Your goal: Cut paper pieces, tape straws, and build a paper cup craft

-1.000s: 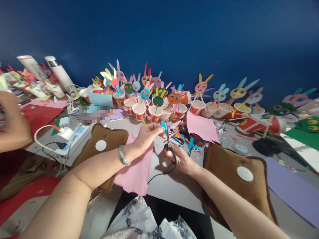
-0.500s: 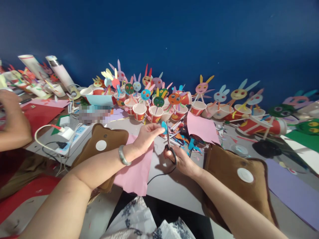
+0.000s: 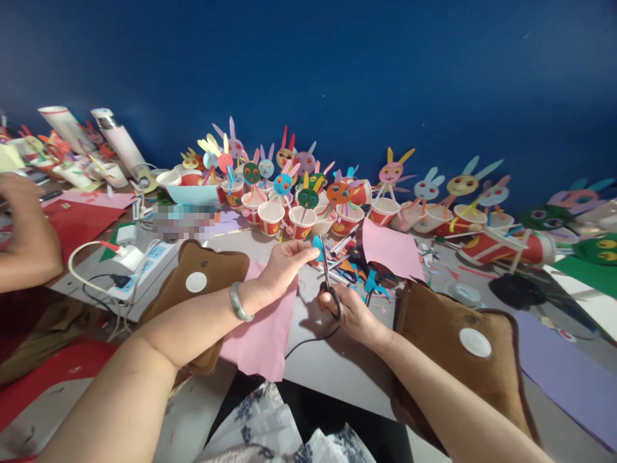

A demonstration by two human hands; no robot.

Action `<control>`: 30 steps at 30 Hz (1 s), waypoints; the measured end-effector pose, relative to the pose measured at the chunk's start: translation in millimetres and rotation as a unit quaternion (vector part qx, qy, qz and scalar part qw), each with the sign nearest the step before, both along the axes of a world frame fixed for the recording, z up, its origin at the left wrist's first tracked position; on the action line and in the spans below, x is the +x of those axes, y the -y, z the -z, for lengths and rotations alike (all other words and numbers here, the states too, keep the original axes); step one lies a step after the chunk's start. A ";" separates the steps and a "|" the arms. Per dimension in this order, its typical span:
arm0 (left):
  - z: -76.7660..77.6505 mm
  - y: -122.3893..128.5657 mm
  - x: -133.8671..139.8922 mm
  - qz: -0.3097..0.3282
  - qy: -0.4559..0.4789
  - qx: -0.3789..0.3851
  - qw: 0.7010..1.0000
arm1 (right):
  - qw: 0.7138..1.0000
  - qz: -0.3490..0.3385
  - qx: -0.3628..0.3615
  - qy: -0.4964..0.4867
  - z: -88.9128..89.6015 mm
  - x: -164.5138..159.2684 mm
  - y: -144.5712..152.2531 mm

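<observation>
Between the thumb and fingers of my left hand (image 3: pixel 292 260) is a small piece of blue paper (image 3: pixel 318 244), pinched at its left side. My right hand (image 3: pixel 351 312) is closed round the black handles of a pair of scissors (image 3: pixel 326 270). Their blades point up and away from me, right against the blue paper. Under my left forearm lies a sheet of pink paper (image 3: pixel 263 334). Blue, orange and white paper scraps (image 3: pixel 369 280) are strewn just beyond my right hand.
Red-and-white paper cups (image 3: pixel 270 217) with paper rabbits line the blue wall. Brown cushions (image 3: pixel 446 360) lie on both sides. At left are a power strip (image 3: pixel 149 263) and another person's arm (image 3: pixel 29 238). Purple paper (image 3: pixel 569 370) lies right; a black cord (image 3: pixel 308 339) crosses the grey table.
Very little differs. Both hands keep their place, with the scissors still at the blue paper. The view has shifted slightly, and the other person's arm at left has moved a little.
</observation>
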State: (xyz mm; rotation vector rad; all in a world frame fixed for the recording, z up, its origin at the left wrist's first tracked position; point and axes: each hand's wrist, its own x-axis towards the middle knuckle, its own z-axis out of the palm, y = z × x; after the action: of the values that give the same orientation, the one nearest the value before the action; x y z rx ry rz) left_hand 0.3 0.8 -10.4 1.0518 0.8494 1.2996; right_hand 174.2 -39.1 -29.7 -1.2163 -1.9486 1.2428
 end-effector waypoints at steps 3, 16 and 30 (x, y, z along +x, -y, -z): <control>-0.1 0.1 -0.2 -0.003 -0.006 0.001 1.000 | 1.000 0.000 0.018 0.011 4.6 1.4 -1.6; -10.4 4.9 0.6 -0.010 0.001 -0.016 1.000 | 0.998 0.046 0.035 0.009 1.5 2.5 0.2; -5.8 9.1 -1.6 0.363 -0.002 -0.176 0.915 | 0.960 -0.010 -0.099 -0.263 -4.8 28.9 -13.5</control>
State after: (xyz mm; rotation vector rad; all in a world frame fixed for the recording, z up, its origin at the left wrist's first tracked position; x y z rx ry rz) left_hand -1.3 -8.3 -4.5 0.9423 0.5732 0.4931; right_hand 203.1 -25.6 -24.9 -0.8358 -1.4754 1.6064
